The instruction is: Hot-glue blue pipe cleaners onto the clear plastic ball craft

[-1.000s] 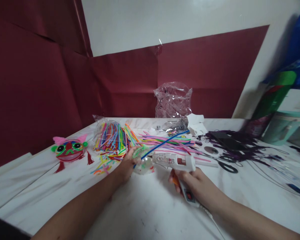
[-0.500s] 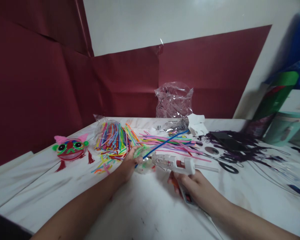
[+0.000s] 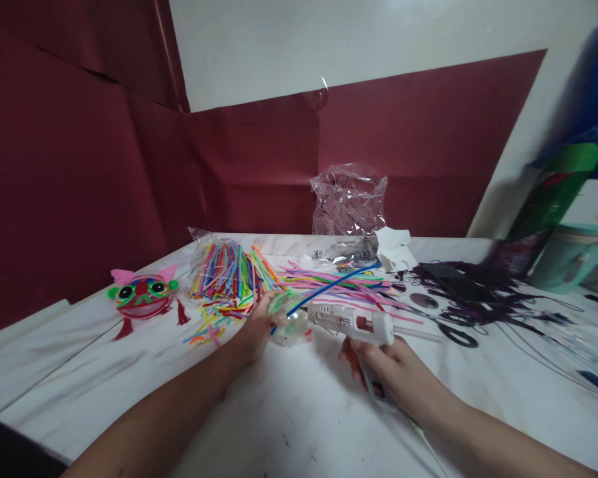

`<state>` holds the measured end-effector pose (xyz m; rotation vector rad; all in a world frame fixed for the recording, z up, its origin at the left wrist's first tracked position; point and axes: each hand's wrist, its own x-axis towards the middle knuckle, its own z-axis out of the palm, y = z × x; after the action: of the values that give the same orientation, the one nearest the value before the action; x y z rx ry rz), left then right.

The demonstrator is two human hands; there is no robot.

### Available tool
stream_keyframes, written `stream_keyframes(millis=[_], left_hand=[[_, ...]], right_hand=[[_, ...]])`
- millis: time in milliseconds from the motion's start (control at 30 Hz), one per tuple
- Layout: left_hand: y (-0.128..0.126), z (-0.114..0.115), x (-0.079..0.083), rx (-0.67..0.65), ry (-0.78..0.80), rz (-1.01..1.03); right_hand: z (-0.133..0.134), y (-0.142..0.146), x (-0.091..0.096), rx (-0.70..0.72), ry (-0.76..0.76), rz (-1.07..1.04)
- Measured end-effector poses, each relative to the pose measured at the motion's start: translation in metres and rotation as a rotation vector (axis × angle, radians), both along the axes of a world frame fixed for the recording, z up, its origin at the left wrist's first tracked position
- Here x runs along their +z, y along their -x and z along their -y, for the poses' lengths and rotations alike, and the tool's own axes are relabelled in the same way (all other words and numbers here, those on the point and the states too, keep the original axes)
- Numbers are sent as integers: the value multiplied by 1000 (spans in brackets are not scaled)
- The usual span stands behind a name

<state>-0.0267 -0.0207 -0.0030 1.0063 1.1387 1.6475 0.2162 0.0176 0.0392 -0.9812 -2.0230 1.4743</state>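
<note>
My left hand point(image 3: 259, 322) is closed on the left side of a clear plastic ball point(image 3: 295, 330) with green markings. A blue pipe cleaner point(image 3: 329, 287) crosses the ball and slants up to the right; whether my fingers pinch it too is hard to see. In my right hand point(image 3: 381, 365) is a white hot glue gun point(image 3: 341, 320), fingers wrapped round its handle. Its nozzle points left, close to the ball and the pipe cleaner; I cannot tell if it touches. A clear glue stick point(image 3: 416, 334) juts from the gun's back.
A decorated face ornament point(image 3: 143, 297) with red tassels lies at left. Bundled pipe cleaners point(image 3: 224, 272) and loose ones point(image 3: 343, 285) spread behind my hands. Scissors point(image 3: 456, 334), a phone point(image 3: 453, 282) on dark purple strands and a green cup point(image 3: 565, 262) are at right. The gun's cord point(image 3: 428, 448) trails forward.
The glue gun in my right hand has shifted slightly right and now sits a little farther from the ball. My left hand keeps its hold on the ball.
</note>
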Motion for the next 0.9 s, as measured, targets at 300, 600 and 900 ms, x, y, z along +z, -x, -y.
stream_keyframes(millis=[300,600,900], left_hand=[[0,0,0,-7,-14,12],[1,0,-1,7,-14,6],[-1,0,2,27,16,2]], right_hand=[[-3,-2,-1,29,-5,-11],[-4,-2,-3,23,-4,-16],[-4,-1,-1,10,6,-27]])
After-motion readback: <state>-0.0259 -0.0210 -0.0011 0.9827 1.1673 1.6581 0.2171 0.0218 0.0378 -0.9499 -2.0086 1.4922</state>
